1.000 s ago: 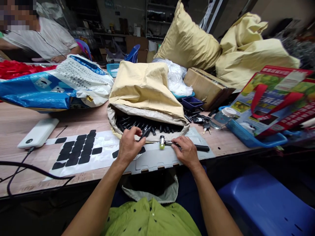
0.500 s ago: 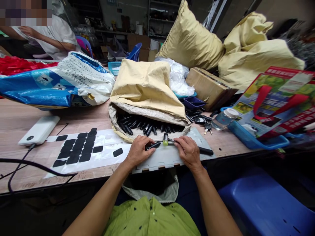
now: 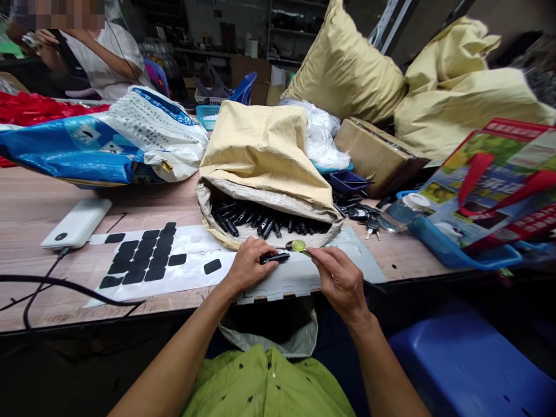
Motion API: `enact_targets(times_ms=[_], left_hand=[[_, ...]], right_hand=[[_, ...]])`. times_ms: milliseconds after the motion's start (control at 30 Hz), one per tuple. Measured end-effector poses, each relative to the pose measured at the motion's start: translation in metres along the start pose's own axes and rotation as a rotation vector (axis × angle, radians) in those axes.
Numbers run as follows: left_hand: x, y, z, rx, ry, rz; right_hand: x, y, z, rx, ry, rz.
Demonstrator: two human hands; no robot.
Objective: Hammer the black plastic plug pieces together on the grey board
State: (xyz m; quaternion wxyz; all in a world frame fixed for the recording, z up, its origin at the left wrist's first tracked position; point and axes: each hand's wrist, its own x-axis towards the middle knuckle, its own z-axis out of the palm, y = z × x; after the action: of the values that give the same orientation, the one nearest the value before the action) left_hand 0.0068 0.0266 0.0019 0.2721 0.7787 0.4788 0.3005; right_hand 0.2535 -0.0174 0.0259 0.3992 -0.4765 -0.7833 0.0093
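A small hammer (image 3: 299, 246) with a yellow-green face is gripped by its handle in my right hand (image 3: 343, 279). My left hand (image 3: 254, 263) pinches a black pen-like part (image 3: 274, 258) just left of the hammer head, over a grey board (image 3: 299, 277). Behind both hands lies a beige sack (image 3: 260, 145), its open mouth facing me and showing many black parts (image 3: 264, 223). To the left, black rounded stickers (image 3: 146, 255) sit in rows on a white sheet (image 3: 191, 272).
A white power bank (image 3: 77, 223) with cables and a blue-white bag (image 3: 108, 147) are on the left. On the right are keys (image 3: 372, 229), a clear jar (image 3: 403, 212) and a blue basket (image 3: 456, 246). A person in white (image 3: 108, 55) is at the back left.
The hammer head has turned so its yellow-green face shows, and my right hand has rotated and lowered slightly. The whole view has shifted a little.
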Motion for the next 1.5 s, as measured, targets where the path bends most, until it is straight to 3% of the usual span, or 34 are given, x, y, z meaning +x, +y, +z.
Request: enact_targets(times_ms=[133,300,500,700,933,1500], left_hand=[[0.000,0.000,0.000,-0.002,0.016,0.008],[0.001,-0.001,0.000,0.004,0.005,0.011],[0.000,-0.001,0.000,0.018,0.001,0.015],[0.000,0.001,0.001,0.037,0.030,0.007],[0.001,-0.003,-0.004,-0.074,-0.012,0.004],[-0.001,-0.009,0.000,-0.036,-0.010,0.020]], right_hand=[[-0.002,0.000,0.005,-0.032,-0.077,0.009],[0.004,-0.010,0.004,0.050,-0.014,0.040],[0.003,-0.016,0.011,0.033,-0.131,0.003],[0.006,0.007,0.008,-0.018,-0.043,0.048],[0.003,0.051,0.017,-0.150,-0.077,0.026],[-0.001,0.052,0.020,-0.127,-0.102,0.076]])
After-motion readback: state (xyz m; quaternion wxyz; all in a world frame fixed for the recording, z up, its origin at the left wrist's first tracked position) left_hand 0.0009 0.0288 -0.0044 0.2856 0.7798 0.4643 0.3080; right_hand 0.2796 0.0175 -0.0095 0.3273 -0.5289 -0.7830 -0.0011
